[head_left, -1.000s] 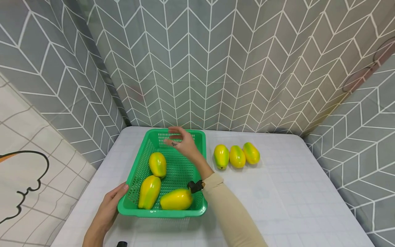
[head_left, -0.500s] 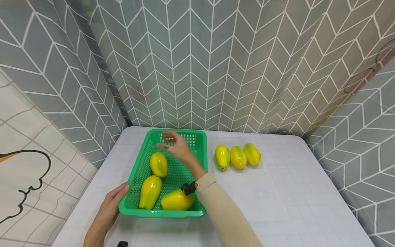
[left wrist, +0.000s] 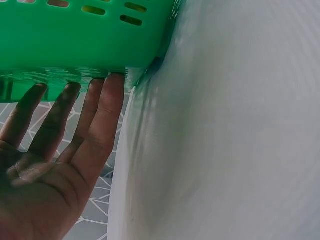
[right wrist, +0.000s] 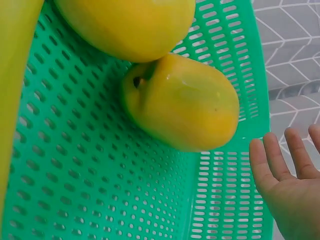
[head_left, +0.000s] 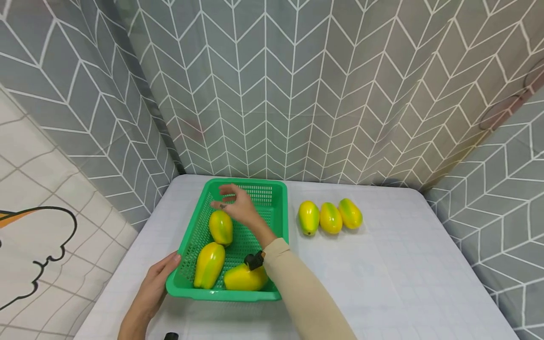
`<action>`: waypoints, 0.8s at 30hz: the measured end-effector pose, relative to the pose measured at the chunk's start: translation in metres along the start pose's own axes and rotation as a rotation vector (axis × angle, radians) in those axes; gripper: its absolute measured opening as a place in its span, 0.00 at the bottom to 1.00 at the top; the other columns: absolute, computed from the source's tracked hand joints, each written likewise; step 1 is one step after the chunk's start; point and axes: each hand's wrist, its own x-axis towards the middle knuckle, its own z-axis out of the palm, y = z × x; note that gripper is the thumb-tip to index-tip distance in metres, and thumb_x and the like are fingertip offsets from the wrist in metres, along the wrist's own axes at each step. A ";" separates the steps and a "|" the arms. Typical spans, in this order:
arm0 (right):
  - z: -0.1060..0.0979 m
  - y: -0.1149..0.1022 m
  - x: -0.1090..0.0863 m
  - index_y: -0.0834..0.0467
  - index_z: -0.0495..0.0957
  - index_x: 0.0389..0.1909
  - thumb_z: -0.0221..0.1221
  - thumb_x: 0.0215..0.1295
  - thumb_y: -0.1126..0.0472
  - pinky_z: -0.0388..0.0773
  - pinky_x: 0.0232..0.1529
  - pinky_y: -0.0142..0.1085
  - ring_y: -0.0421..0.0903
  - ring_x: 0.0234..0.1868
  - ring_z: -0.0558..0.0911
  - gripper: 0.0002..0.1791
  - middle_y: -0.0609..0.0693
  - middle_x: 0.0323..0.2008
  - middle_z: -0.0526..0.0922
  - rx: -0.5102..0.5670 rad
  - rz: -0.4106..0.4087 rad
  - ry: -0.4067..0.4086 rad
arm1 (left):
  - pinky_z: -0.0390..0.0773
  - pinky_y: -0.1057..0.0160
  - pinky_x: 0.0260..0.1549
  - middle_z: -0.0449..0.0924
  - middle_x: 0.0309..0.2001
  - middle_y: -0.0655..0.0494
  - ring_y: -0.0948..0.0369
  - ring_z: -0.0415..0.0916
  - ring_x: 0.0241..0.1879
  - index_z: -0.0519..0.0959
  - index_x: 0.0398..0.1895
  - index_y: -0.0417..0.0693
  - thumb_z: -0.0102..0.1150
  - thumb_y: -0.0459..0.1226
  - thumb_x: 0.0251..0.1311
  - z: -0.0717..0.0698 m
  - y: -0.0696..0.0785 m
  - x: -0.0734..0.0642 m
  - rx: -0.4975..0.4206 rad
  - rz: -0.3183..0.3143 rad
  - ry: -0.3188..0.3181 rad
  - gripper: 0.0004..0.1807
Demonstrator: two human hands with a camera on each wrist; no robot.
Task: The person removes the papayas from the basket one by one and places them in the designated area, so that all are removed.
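Observation:
Several yellow-green papayas are in view. Three lie in a green perforated basket (head_left: 280, 203): a back-left papaya (head_left: 220, 227), a front-left papaya (head_left: 209, 265) and a front papaya (head_left: 244, 277) partly covered by the right wrist. My right hand (head_left: 238, 204) hovers over the basket just behind the back-left papaya, fingers spread and holding nothing. In the right wrist view that papaya (right wrist: 185, 105) is apart from the fingertips. My left hand (head_left: 155, 283) holds the basket's front-left corner, thumb at the rim. In the left wrist view its fingers (left wrist: 102, 115) touch the basket from outside.
Right of the basket, three more papayas (head_left: 331, 218) sit in a row on the white-covered table (head_left: 382, 283). Grey patterned curtains (head_left: 272, 94) stand behind and at both sides. A small black object (head_left: 171, 336) shows at the bottom edge.
My right hand has moved left and slightly nearer, toward the back-left papaya. The left hand stays at the basket corner. The whole view has shifted a little.

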 end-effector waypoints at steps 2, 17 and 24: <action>0.002 0.002 0.001 0.59 0.73 0.72 0.69 0.70 0.53 0.83 0.64 0.45 0.63 0.69 0.79 0.33 0.57 0.68 0.80 -0.017 0.002 -0.009 | 0.88 0.66 0.39 0.86 0.44 0.81 0.67 0.86 0.36 0.64 0.79 0.33 0.42 0.52 0.85 0.000 -0.001 0.000 -0.001 -0.003 0.003 0.35; 0.006 0.017 0.002 0.61 0.74 0.70 0.71 0.69 0.54 0.83 0.63 0.44 0.64 0.69 0.78 0.33 0.59 0.68 0.79 -0.011 0.077 -0.053 | 0.88 0.65 0.38 0.87 0.44 0.79 0.65 0.86 0.34 0.63 0.79 0.32 0.42 0.50 0.85 0.000 0.001 0.000 -0.007 0.010 -0.018 0.34; 0.008 0.021 0.001 0.61 0.75 0.70 0.71 0.69 0.53 0.84 0.62 0.44 0.61 0.67 0.80 0.33 0.59 0.68 0.79 -0.037 0.099 -0.079 | 0.88 0.65 0.37 0.88 0.43 0.78 0.64 0.87 0.33 0.63 0.79 0.32 0.42 0.50 0.85 0.000 0.001 0.000 -0.011 0.003 -0.012 0.34</action>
